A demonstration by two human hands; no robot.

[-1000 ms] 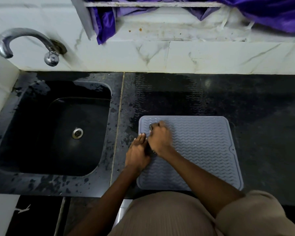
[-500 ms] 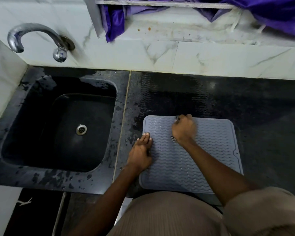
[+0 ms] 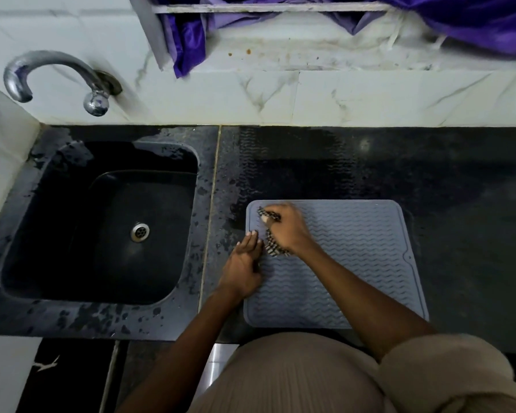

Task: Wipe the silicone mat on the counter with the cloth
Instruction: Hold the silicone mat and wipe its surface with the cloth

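Head view: right hand (image 3: 288, 231) fingers clenching cloth (image 3: 273, 244) on mat (image 3: 355, 248), left hand (image 3: 243, 263) flat, wet counter (image 3: 459, 174).

Right hand (image 3: 288, 231): palm down, fingers curled and closed around the cloth (image 3: 273, 245) — bunched fabric shows at the fingertips and below the heel of the hand. Its edges are blurred. Right forearm runs from the near right, bare to a rolled sleeve at the elbow.

Left hand (image 3: 243, 266): flat, palm down, fingers extended and held together, pointing far — holding nothing. Its fingertips lie just beside the right hand. Left forearm enters from the near centre, bare.
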